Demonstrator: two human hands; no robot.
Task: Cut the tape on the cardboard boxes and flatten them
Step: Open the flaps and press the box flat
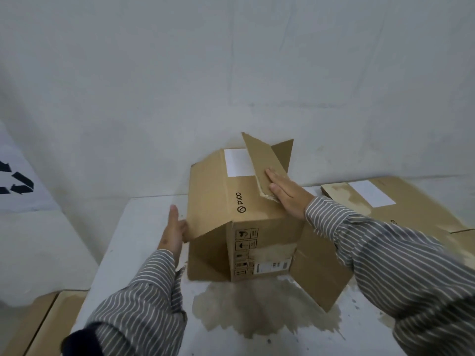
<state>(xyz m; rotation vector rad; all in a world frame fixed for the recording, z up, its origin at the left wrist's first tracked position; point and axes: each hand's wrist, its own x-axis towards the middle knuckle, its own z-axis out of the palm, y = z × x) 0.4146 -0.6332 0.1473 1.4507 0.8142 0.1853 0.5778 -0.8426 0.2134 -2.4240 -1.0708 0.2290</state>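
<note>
a person in striped sleeves works a cardboard box (246,227) toward flat on a white table (144,227), against a pale wall. the box stands in the middle of the table with its flaps already loose, so the tape on it looks cut and the step in hand appears to be the collapse. the right hand (285,194) lies flat, fingers straight and together, pressing on an upper flap (262,163) at the box's far top edge; it grips nothing. the left hand (173,229) is at the box's left side, thumb up, its fingers reaching under the edge of a hanging side flap (205,199); how far they curl there cannot be told. a flattened box (401,201) already lies on the table to the right, and a brownish stain (257,309) spreads on the table in front of the box. to do this well, the hands would likely push opposite corners toward each other so the walls fold along their creases, keeping flaps spread outward rather than trapped inside, and pressing evenly so the board does not tear.
</note>
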